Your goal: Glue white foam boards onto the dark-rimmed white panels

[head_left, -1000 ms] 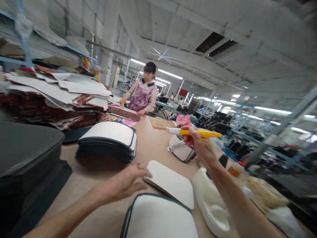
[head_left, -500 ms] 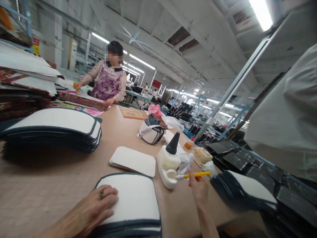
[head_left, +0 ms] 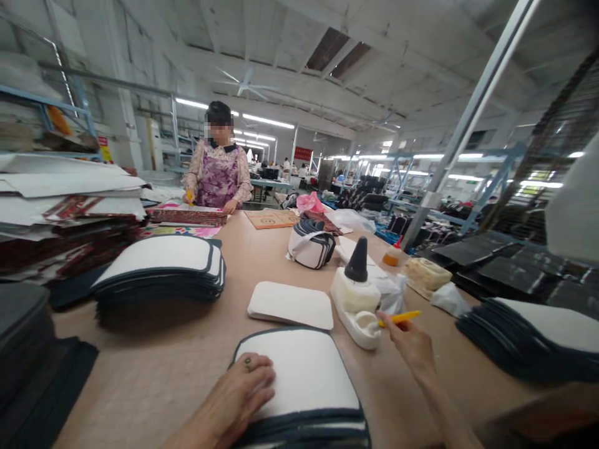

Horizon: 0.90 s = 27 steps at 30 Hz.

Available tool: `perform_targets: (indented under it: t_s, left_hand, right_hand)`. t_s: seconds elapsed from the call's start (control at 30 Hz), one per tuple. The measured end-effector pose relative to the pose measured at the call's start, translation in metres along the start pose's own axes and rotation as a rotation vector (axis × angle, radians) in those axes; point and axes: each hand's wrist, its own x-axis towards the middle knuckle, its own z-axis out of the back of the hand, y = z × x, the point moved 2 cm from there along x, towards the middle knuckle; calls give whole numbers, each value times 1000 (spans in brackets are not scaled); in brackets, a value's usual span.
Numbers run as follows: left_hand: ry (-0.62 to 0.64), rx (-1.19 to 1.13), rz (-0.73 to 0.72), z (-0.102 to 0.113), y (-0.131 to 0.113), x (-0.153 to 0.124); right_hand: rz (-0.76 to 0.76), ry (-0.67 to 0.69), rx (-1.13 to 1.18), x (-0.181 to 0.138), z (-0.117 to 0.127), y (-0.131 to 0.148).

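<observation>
My left hand point(head_left: 248, 393) lies with its fingers resting on the top white panel point(head_left: 304, 368) of a dark-edged stack in front of me. A ring shows on one finger. In my right hand point(head_left: 412, 343), a yellow-handled brush point(head_left: 406, 317) is pinched, its tip at the small round cup of a white glue bottle point(head_left: 355, 298) with a black cone cap. The brush tip itself is hard to make out. Just beyond the stack, between it and the bottle, are thin white pieces point(head_left: 290, 304) in a low pile.
Other dark-edged stacks stand at left point(head_left: 159, 268) and right point(head_left: 538, 337). A tied bundle point(head_left: 311, 243), an orange-filled bottle point(head_left: 392, 252) and a yellowish block point(head_left: 425, 274) sit farther back. Across the table a person point(head_left: 218, 165) in a purple apron works beside piled sheets point(head_left: 70, 206).
My view has turned, so the table things appear farther right. My right hand has brought the brush tip over to the bottle's cup. My left hand stays on the stack.
</observation>
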Motion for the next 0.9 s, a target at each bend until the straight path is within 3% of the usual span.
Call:
perform_targets:
  t_s: [0.43, 0.57, 0.73, 0.83, 0.9]
  left_hand:
    - [-56, 69, 113, -16, -2, -6]
    - [-76, 79, 83, -19, -2, -5]
    - [-143, 76, 56, -21, 1, -9]
    - [-161, 83, 57, -21, -1, -11]
    - [-172, 88, 68, -20, -3, -11]
  right_hand:
    - [-98, -57, -5, -17, 14, -22]
    - [-139, -64, 82, -16, 17, -18]
    - [-104, 17, 69, -15, 17, -22]
    - [-92, -15, 66, -16, 21, -27]
    - [4, -28, 85, -16, 22, -27]
